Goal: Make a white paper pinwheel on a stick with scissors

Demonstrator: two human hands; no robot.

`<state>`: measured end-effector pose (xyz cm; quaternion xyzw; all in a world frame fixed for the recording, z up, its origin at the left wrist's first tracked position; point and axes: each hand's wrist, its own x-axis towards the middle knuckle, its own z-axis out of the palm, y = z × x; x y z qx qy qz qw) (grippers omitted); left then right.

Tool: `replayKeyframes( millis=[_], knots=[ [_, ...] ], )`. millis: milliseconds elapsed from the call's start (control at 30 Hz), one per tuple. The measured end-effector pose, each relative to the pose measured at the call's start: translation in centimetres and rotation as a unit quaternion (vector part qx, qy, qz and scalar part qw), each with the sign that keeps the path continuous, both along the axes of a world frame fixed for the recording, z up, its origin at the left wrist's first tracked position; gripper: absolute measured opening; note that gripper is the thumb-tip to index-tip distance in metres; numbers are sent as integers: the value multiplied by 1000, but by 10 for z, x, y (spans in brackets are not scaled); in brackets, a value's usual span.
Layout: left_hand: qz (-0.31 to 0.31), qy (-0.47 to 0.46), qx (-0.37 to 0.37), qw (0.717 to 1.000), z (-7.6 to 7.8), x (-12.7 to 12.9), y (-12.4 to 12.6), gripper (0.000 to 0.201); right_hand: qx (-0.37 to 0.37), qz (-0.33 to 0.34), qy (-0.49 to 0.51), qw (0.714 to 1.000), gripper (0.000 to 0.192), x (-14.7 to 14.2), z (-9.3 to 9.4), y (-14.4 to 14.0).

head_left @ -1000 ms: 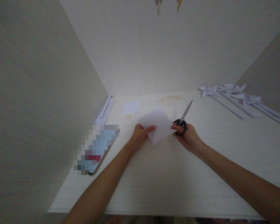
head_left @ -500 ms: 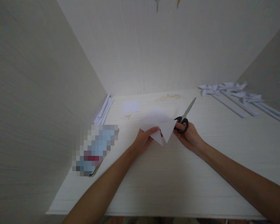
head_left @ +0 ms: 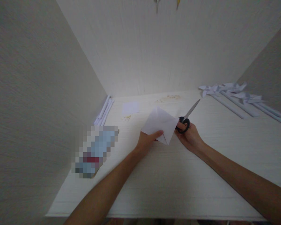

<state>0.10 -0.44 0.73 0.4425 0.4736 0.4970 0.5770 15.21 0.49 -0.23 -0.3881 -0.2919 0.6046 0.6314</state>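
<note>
A white square of paper (head_left: 158,122) is held up over the table, one corner pointing towards me and a slit running in from that corner. My left hand (head_left: 148,139) is closed on its left side, thumb on top and the other fingers hidden beneath. My right hand (head_left: 189,135) has its fingers through the black handles of a pair of scissors (head_left: 189,113), whose closed blades point away to the upper right. The right fingertips are at the paper's right corner; whether they pinch it is hard to see.
Several paper pinwheels on rolled sticks (head_left: 234,100) lie at the back right. Rolled paper sticks (head_left: 104,110) rest along the left wall. Nearby are a small paper sheet (head_left: 130,107), small yellowish bits (head_left: 126,118) and a blurred-out flat object (head_left: 98,153). Walls enclose the table (head_left: 173,187) on three sides.
The slit edges at the near corner, apart before, now lie together. My left thumb has shifted slightly right over the slit. The scissors have moved a little to the right.
</note>
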Motion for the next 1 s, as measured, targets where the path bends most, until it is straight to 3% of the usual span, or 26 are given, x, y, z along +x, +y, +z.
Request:
replayKeyframes(
  millis=[200,400,567,700,1000],
  knots=[
    [99,-16,-18,995,-5,0,4,32,25,40,-115,992,19,-1,1,-4],
    [145,12,12,989,1,1,4,31,45,156,-288,944,17,-4,8,-14],
    [132,43,36,990,6,2,1,27,49,187,-308,932,12,-6,8,-13],
    [107,63,47,991,7,1,-1,22,45,178,-293,938,13,-5,7,-13],
    [123,69,18,990,11,2,-1,17,22,166,-284,944,21,-7,6,-13]
  ],
)
